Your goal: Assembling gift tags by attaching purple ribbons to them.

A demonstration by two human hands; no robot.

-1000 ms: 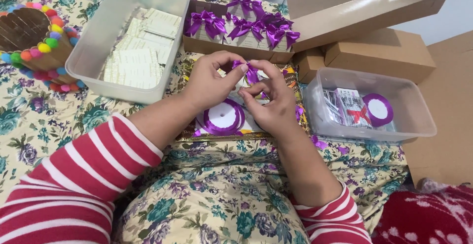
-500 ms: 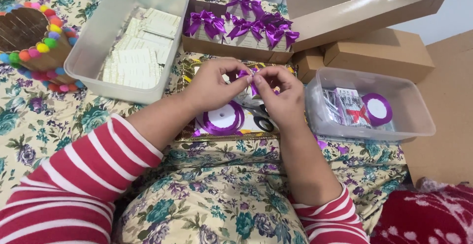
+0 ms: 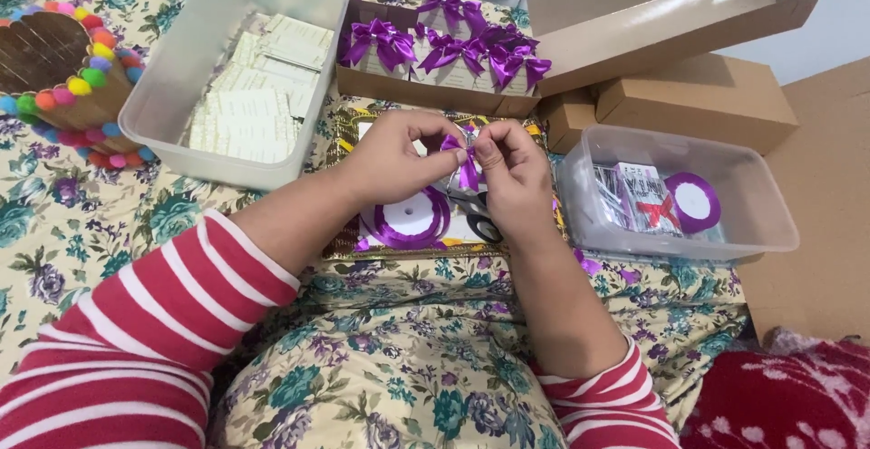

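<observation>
My left hand (image 3: 399, 157) and my right hand (image 3: 513, 173) meet above a floral cloth, fingertips pinching a short piece of purple ribbon (image 3: 467, 166) between them. Its tails hang down from the pinch. Under my hands lies a white spool of purple ribbon (image 3: 410, 220), and dark scissors handles (image 3: 483, 223) show just below my right hand. A brown cardboard box (image 3: 426, 94) right behind my hands holds several finished purple bows (image 3: 449, 47) on small packets.
A clear plastic tub (image 3: 172, 118) with cream paper packets stands at the left. Another clear tub (image 3: 725, 241) at the right holds a purple ribbon spool (image 3: 693, 201) and small packets. A wooden heart with coloured pompoms (image 3: 68, 77) sits far left. Brown boxes (image 3: 702, 96) stand behind.
My hands have drawn closer together and pulled the ribbon piece tighter at the fingertips. The boxes and tubs have not moved.
</observation>
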